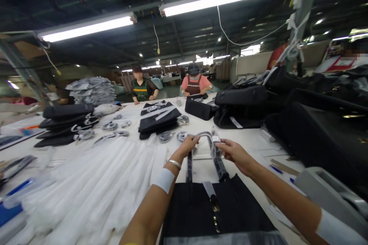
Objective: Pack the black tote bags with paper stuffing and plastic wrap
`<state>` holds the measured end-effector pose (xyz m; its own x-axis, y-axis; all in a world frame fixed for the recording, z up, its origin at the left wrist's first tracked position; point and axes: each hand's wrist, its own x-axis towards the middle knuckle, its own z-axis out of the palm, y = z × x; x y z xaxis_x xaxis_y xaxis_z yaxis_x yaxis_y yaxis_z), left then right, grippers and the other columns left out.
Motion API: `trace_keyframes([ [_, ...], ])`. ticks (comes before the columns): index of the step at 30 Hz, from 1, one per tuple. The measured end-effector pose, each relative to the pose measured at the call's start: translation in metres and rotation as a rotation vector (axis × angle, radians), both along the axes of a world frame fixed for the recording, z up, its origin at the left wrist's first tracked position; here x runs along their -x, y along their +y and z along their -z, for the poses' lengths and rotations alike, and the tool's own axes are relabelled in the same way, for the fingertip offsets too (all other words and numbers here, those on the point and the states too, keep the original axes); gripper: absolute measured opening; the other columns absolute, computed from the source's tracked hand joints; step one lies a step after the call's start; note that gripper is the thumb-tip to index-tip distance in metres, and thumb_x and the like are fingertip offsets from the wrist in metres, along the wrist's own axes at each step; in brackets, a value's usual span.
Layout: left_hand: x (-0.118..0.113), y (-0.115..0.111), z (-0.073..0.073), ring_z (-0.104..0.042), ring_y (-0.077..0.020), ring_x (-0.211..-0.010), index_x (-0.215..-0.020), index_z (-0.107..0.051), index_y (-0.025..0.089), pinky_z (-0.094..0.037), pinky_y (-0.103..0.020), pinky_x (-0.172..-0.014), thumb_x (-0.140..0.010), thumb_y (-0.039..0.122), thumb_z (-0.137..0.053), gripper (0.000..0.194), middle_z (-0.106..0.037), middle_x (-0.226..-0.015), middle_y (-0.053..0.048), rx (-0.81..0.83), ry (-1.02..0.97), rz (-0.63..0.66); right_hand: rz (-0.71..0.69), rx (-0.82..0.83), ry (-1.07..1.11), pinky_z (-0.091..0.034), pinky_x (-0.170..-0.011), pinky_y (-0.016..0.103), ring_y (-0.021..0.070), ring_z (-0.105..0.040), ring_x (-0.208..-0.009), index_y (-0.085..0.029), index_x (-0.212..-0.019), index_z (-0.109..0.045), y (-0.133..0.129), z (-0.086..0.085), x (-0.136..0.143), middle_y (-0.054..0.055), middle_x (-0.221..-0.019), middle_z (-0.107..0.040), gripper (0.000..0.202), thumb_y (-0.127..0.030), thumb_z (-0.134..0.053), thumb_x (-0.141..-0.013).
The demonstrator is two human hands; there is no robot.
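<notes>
A black bag (198,206) with a gold clasp lies on the white table right before me, its plastic-wrapped handle (219,166) stretching away from me. My left hand (188,146) pinches the handle's curved top on its left side. On the right side of that curve, my right hand (232,153) has its thumb and fingers closed at a small white tag (215,139) beside the wrapped strap.
White padding rolls (94,187) cover the left of the table. Black bags are stacked at the middle (158,120), left (64,122) and right (319,134). Coiled straps (166,136) lie beyond my hands. A grey plastic tray (324,195) stands at right. Two people work across the table.
</notes>
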<state>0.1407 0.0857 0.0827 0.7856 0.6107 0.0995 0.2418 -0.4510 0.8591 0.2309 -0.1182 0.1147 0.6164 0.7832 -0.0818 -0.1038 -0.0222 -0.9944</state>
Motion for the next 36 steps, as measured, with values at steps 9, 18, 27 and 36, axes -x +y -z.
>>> trace_keyframes([
  [9,0.026,-0.04,-0.043,-0.06,-0.0141,-0.071,-0.105,-0.07,0.013,-0.047,-0.024,-0.068,-0.088,0.045,-0.058,0.039,-0.07,-0.086,-0.004,-0.09,-0.243,-0.085,-0.006,-0.084,0.512,-0.037,-0.039,0.013,0.0066,-0.052,-0.047,-0.015,-0.074,-0.063,0.028,0.021,0.052,-0.004,-0.055,-0.057,0.017,-0.019,-0.079,-0.071],
  [18,0.047,-0.073,-0.046,-0.065,-0.0227,-0.108,-0.113,-0.072,0.016,-0.048,-0.034,-0.096,-0.091,0.04,-0.057,0.036,-0.073,-0.112,-0.009,-0.231,-0.365,-0.124,0.025,-0.561,0.66,-0.044,-0.047,0.012,0.0057,-0.059,-0.059,-0.022,-0.083,-0.066,0.049,0.032,0.083,-0.005,-0.071,-0.066,0.023,-0.02,-0.082,-0.067],
  [27,0.054,-0.08,-0.031,-0.065,-0.0221,-0.1,-0.108,-0.074,0.017,-0.048,-0.037,-0.095,-0.09,0.031,-0.061,0.027,-0.073,-0.101,-0.009,-0.452,-0.356,-0.169,-0.025,-0.745,0.687,-0.055,-0.069,0.017,0.0114,-0.068,-0.089,-0.024,-0.093,-0.07,0.033,0.038,0.07,-0.001,-0.103,-0.072,0.028,-0.031,-0.085,-0.069],
  [36,0.059,-0.097,-0.023,-0.062,-0.0208,-0.109,-0.118,-0.068,0.022,-0.05,-0.036,-0.098,-0.094,0.024,-0.054,0.028,-0.066,-0.112,-0.008,-0.741,-0.346,-0.036,0.164,-0.738,0.645,-0.055,-0.061,0.016,0.0077,-0.064,-0.064,-0.021,-0.081,-0.069,0.034,0.046,0.063,-0.004,-0.076,-0.068,0.035,-0.035,-0.092,-0.057],
])
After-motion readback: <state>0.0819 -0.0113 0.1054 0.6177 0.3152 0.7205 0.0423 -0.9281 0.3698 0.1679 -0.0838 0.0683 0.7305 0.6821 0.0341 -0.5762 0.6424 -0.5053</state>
